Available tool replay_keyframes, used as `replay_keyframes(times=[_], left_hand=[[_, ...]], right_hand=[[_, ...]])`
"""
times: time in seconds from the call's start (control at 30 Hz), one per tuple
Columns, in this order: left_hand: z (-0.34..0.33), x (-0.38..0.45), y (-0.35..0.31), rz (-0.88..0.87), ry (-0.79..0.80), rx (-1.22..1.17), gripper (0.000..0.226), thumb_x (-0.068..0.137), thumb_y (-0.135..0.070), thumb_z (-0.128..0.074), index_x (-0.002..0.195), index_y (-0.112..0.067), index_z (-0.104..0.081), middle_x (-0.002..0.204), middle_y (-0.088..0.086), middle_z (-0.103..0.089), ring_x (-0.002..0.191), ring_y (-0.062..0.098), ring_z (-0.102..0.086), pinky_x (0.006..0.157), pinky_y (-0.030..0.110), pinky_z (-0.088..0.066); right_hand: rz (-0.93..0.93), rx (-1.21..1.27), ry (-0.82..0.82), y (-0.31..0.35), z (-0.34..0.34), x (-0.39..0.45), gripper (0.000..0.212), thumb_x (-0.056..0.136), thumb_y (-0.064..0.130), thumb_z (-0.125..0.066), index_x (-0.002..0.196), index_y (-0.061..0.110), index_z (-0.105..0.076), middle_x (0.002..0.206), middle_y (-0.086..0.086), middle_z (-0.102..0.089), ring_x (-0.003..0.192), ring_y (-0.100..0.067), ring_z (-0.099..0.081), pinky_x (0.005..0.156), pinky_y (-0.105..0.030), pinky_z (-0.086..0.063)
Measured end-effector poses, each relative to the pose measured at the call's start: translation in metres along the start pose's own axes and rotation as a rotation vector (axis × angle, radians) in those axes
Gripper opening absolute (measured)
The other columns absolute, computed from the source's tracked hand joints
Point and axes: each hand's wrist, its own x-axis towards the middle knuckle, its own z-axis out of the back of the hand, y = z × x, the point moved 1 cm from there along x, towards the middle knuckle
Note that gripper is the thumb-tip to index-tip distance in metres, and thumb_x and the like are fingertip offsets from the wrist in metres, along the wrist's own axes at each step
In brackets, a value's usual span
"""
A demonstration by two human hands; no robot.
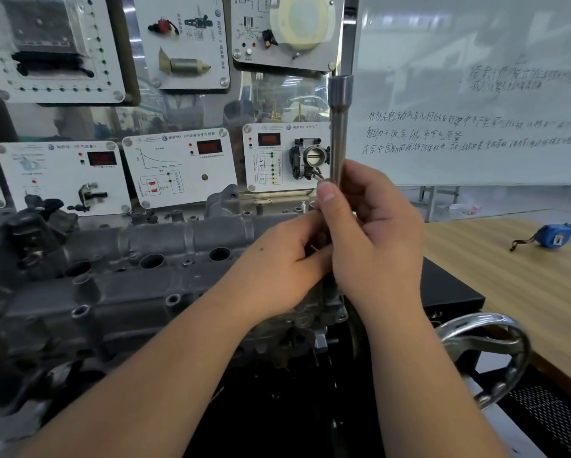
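- Long polished steel socket wrench (338,127) stands upright just right of frame centre. Its flared socket end is at the top, in front of the whiteboard's edge; its lower end runs down behind my hands towards the grey cast-metal engine cylinder head (128,276).
- Right hand (373,236): fingers (360,180) clamped round the mid-shaft, thumb laid along its front.
- Left hand (284,262): fingers curled in and pinching the shaft lower down. The exact contact is partly hidden by the right hand.
- Handling, my judgement: rigid and fairly heavy for its width, top-heavy at the socket end. The chrome is smooth, so probably slippery in a loose grip. Not fragile, though a drop could nick the head's machined faces.
- Best hold: full wrap at mid-shaft for control, second hand low to steer the tip into the bore. Avoid pinching at the very top.
- Also in view: chromed handwheel (489,355) at lower right, blue tape measure (553,235) on the wood-grain tabletop (508,276) at right.
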Motion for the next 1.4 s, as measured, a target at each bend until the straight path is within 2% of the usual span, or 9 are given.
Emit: replay_keyframes(times=[0.1,0.2,0.37,0.47,0.63,0.77,1.0,1.23,1.4], left_hand=[[-0.0007,-0.0001,0.0021,-0.001,0.014,0.004,0.016,0.103,-0.027,-0.057,0.115,-0.025,-0.066,0.095,-0.004,-0.074,0.084,0.016,-0.071,0.079,0.049,-0.058],[0.0007,-0.0007,0.0028,-0.011,0.029,-0.009,0.011,0.103,-0.027,-0.054,0.101,-0.030,-0.065,0.084,-0.013,-0.072,0.070,0.004,-0.067,0.066,0.030,-0.057],[0.0002,-0.0004,-0.0001,-0.004,0.045,-0.052,0.015,0.095,-0.042,-0.048,0.094,-0.043,-0.062,0.083,-0.019,-0.071,0.070,0.001,-0.067,0.063,0.026,-0.054],[0.0006,-0.0012,-0.0010,-0.018,0.033,-0.057,0.018,0.096,-0.038,-0.049,0.101,-0.041,-0.067,0.092,-0.017,-0.073,0.078,-0.002,-0.068,0.068,0.022,-0.055],[-0.0005,0.0008,-0.0016,-0.013,-0.003,0.027,0.025,0.100,-0.031,-0.056,0.111,-0.053,-0.060,0.101,-0.014,-0.073,0.088,0.005,-0.070,0.080,0.035,-0.058],[-0.0005,0.0002,-0.0016,0.030,0.001,0.008,0.023,0.105,-0.033,-0.052,0.122,-0.026,-0.065,0.108,-0.002,-0.074,0.099,0.018,-0.070,0.090,0.050,-0.056],[0.0004,-0.0005,-0.0004,0.020,-0.014,0.016,0.022,0.105,-0.031,-0.052,0.121,-0.024,-0.066,0.104,-0.006,-0.075,0.092,0.010,-0.071,0.084,0.041,-0.057],[-0.0003,-0.0010,-0.0015,0.027,-0.017,-0.016,0.024,0.103,-0.030,-0.056,0.124,-0.024,-0.065,0.105,-0.006,-0.075,0.094,0.011,-0.071,0.084,0.041,-0.057],[0.0009,-0.0021,-0.0026,0.048,0.016,0.002,0.017,0.105,-0.033,-0.050,0.103,-0.030,-0.067,0.083,-0.004,-0.072,0.068,0.012,-0.066,0.067,0.036,-0.057]], right_hand=[[0.004,-0.028,0.007,0.0005,0.0004,0.0004,0.033,0.097,0.029,-0.060,0.124,0.014,-0.071,0.104,0.009,-0.075,0.097,-0.004,-0.069,0.084,-0.019,-0.054],[0.020,-0.056,0.055,0.0011,-0.0003,-0.0005,0.034,0.100,0.027,-0.054,0.125,0.011,-0.070,0.100,0.011,-0.076,0.096,-0.003,-0.069,0.084,-0.016,-0.052],[0.032,0.006,0.056,0.0023,-0.0031,-0.0024,0.031,0.101,0.027,-0.053,0.126,0.046,-0.055,0.102,0.017,-0.075,0.094,-0.006,-0.071,0.084,-0.026,-0.055],[0.028,0.016,0.027,0.0010,-0.0035,-0.0030,0.031,0.100,0.029,-0.054,0.128,0.041,-0.060,0.106,0.014,-0.075,0.097,-0.010,-0.072,0.087,-0.033,-0.058],[0.026,-0.032,0.004,-0.0004,-0.0002,-0.0004,0.026,0.092,0.033,-0.069,0.118,0.040,-0.066,0.100,0.011,-0.071,0.094,-0.007,-0.067,0.081,-0.027,-0.055],[0.076,-0.099,0.010,-0.0001,0.0022,0.0005,0.014,0.099,0.025,-0.059,0.086,0.025,-0.064,0.076,0.004,-0.062,0.074,-0.007,-0.058,0.066,-0.014,-0.042],[-0.035,-0.014,0.019,-0.0031,-0.0005,0.0004,0.038,0.099,0.034,-0.057,0.136,0.023,-0.061,0.101,0.011,-0.076,0.097,-0.005,-0.071,0.085,-0.023,-0.055],[0.013,-0.069,-0.036,-0.0023,0.0006,0.0001,0.010,0.097,0.032,-0.058,0.104,0.034,-0.065,0.088,0.011,-0.072,0.086,-0.010,-0.070,0.076,-0.029,-0.057],[0.030,-0.094,0.036,-0.0023,-0.0016,-0.0002,0.023,0.104,0.026,-0.046,0.105,0.017,-0.067,0.086,0.009,-0.071,0.087,-0.012,-0.070,0.077,-0.037,-0.057]])
